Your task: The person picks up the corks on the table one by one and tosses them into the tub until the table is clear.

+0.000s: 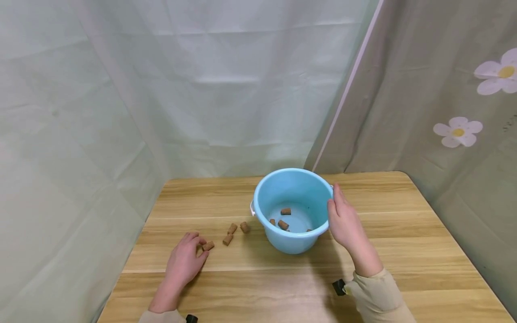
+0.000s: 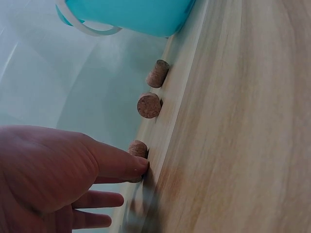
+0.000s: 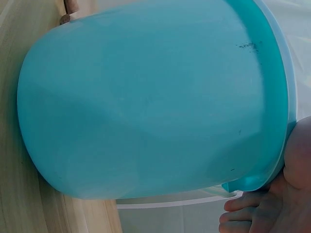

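On the wooden table, my left hand has thumb and forefinger at a brown cork; in the left wrist view the thumb partly hides that cork, and the other fingers are spread. Several loose corks lie just right of it, among them one cork and another cork. A light-blue bucket stands upright with several corks on its bottom. My right hand holds the bucket's right side at the rim, thumb by the edge and fingers along the outside.
The bucket's white handle hangs at its side. The table has its far edge against a pale curtain. A grey curtain with flowers hangs at the right.
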Action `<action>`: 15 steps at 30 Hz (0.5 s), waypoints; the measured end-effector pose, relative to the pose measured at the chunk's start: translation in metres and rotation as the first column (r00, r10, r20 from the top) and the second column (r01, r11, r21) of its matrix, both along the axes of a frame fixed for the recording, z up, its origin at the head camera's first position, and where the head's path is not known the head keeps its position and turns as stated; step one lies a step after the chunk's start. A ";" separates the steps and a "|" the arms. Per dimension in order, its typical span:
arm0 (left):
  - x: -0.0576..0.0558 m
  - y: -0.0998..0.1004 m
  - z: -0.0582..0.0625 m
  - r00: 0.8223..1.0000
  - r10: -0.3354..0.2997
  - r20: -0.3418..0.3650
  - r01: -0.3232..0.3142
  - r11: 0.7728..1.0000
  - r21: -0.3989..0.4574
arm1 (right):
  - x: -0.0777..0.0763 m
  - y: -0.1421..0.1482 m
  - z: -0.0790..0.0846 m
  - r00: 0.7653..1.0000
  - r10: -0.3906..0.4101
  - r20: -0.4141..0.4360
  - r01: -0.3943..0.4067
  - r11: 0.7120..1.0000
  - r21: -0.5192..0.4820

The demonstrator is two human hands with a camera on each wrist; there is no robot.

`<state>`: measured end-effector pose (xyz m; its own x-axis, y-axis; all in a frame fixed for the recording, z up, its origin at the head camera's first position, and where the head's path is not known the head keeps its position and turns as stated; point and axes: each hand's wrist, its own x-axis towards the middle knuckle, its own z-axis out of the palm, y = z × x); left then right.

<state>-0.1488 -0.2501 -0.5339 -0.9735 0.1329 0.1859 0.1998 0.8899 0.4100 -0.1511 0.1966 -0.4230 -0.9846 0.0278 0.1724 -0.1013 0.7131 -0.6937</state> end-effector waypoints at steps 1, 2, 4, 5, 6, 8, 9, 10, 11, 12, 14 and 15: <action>0.000 0.000 0.000 1.000 -0.001 -0.002 0.001 1.000 0.000 | 0.000 0.000 0.000 1.000 0.000 0.000 0.000 1.000 0.000; 0.000 0.000 0.000 1.000 -0.003 -0.005 0.003 1.000 -0.001 | 0.000 0.000 0.000 1.000 -0.001 0.000 0.001 1.000 0.000; 0.000 -0.001 0.000 1.000 -0.007 -0.009 0.007 1.000 -0.001 | 0.000 0.000 0.000 1.000 0.000 -0.001 0.000 1.000 0.000; 0.000 -0.001 0.000 1.000 -0.009 -0.012 0.009 1.000 0.000 | 0.000 0.000 0.000 1.000 -0.001 -0.002 0.001 1.000 -0.001; 0.000 -0.001 0.000 1.000 -0.009 -0.013 0.009 1.000 0.002 | 0.000 0.000 -0.001 1.000 -0.001 -0.003 0.001 1.000 -0.001; 0.000 -0.001 -0.001 1.000 -0.009 -0.016 0.009 1.000 0.006 | -0.001 0.000 -0.001 1.000 -0.002 -0.004 0.002 1.000 0.001; 0.000 -0.001 -0.001 1.000 -0.009 -0.015 0.009 1.000 0.008 | 0.000 0.000 -0.001 1.000 -0.002 -0.005 0.002 1.000 0.000; 0.001 -0.001 -0.001 1.000 -0.008 -0.015 0.008 1.000 0.010 | -0.001 0.000 -0.001 1.000 -0.003 -0.005 0.003 1.000 0.000; 0.001 -0.001 -0.001 1.000 -0.006 -0.015 0.006 1.000 0.013 | -0.001 0.000 -0.001 1.000 -0.003 -0.005 0.003 1.000 0.001; 0.001 -0.002 -0.001 1.000 -0.004 -0.015 0.004 1.000 0.015 | -0.001 0.000 -0.001 1.000 -0.004 -0.003 0.004 1.000 0.004; 0.001 -0.002 -0.001 1.000 -0.002 -0.019 0.003 1.000 0.019 | -0.001 0.000 -0.001 1.000 -0.006 -0.003 0.006 1.000 0.005; 0.001 -0.002 -0.001 1.000 -0.003 -0.021 0.003 1.000 0.021 | -0.001 0.000 -0.001 1.000 -0.007 -0.002 0.007 1.000 0.004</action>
